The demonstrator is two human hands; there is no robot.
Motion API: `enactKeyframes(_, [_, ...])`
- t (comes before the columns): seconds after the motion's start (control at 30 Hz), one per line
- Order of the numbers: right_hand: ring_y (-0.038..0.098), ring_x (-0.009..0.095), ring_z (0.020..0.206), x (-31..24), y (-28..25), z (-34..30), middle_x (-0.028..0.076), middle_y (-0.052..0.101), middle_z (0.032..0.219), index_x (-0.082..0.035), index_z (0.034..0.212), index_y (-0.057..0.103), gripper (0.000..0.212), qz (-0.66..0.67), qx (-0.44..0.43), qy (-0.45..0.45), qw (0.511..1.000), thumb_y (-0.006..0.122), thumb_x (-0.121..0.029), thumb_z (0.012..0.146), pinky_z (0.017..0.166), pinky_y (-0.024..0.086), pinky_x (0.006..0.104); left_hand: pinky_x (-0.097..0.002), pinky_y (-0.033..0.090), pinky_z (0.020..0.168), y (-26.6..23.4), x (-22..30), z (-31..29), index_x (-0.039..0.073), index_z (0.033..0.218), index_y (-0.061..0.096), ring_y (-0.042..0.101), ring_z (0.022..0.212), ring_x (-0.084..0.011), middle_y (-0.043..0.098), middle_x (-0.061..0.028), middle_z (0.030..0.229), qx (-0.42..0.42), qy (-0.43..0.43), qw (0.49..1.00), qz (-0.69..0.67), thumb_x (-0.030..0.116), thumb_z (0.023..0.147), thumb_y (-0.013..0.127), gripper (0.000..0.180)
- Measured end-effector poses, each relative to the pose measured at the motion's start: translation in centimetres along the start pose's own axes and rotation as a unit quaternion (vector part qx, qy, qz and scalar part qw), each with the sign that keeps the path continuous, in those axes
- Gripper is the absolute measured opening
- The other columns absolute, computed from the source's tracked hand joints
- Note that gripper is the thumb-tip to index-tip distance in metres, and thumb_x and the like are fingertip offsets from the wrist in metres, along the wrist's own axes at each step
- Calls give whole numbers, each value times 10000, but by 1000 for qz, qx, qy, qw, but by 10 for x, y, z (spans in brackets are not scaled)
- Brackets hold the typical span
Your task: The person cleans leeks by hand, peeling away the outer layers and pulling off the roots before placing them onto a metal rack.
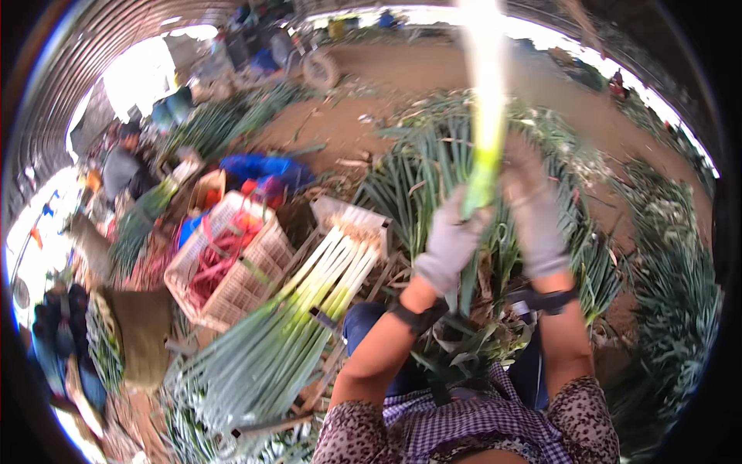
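Observation:
My left hand (452, 243), in a pale glove, is closed round the green part of a large green onion (487, 131). Its white stem points up and away from me, blurred toward the top. My right hand (533, 213), gloved too, is close to the stalk's right side; motion smears its fingers, so whether it touches the stalk is unclear. Below and beyond my hands spreads a big heap of green onions (417, 178). To my left, a bundle of green onions (309, 301) with clean white stems lies on a low rack, its root ends against a white board (328, 207).
A wicker-patterned crate (251, 274) with pink-red strips (220, 259) stands left of the bundle. Behind it lies blue plastic sheeting (286, 168). A person (127, 166) sits at the far left. More green onions (672, 286) line the right side. An olive cloth-like thing (139, 332) is at lower left.

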State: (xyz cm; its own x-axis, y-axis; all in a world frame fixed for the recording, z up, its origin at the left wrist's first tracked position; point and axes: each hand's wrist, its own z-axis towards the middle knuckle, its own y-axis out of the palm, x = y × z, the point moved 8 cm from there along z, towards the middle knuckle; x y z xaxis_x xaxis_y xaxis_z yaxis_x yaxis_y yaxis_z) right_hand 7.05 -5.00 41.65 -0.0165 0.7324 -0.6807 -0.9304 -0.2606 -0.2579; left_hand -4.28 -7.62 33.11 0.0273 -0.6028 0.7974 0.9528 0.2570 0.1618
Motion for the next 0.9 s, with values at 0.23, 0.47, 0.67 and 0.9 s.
enactKeyframes(0.23, [600, 163, 886, 235, 23, -184, 114, 660, 1074, 8, 1201, 575, 403, -75, -209, 412, 883, 512, -298, 946, 822, 460, 290, -256, 509, 664, -87, -8, -28, 44, 1044, 577, 593, 752, -96, 627, -6, 894, 119, -138, 969, -166, 135, 864, 668, 221])
enactKeyframes(0.47, [626, 177, 900, 138, -9, -114, 104, 659, 999, 21, 1155, 599, 520, 133, -78, 333, 930, 611, -420, 880, 818, 483, 283, -296, 517, 722, -134, -27, -70, 45, 1101, 561, 610, 802, -129, 630, -28, 927, 142, -148, 959, -198, 128, 870, 651, 261])
enactKeyframes(0.67, [598, 169, 981, 87, 47, -29, 100, 596, 1145, 15, 1236, 534, 432, 199, -119, 230, 945, 615, -236, 894, 895, 466, 273, -323, 459, 908, -114, -43, -91, 52, 1286, 464, 565, 1017, -170, 589, -65, 1157, 40, -130, 974, -183, 153, 840, 682, 507])
enactKeyframes(0.9, [551, 139, 1058, 27, 119, 72, 115, 309, 1477, -87, 1444, 271, 670, 206, -200, 116, 951, 622, -133, 876, 866, 489, 285, -331, 441, 936, -89, -85, -144, 16, 1263, 488, 579, 1028, -186, 614, -77, 1117, -99, -258, 937, -212, 251, 816, 708, 551])
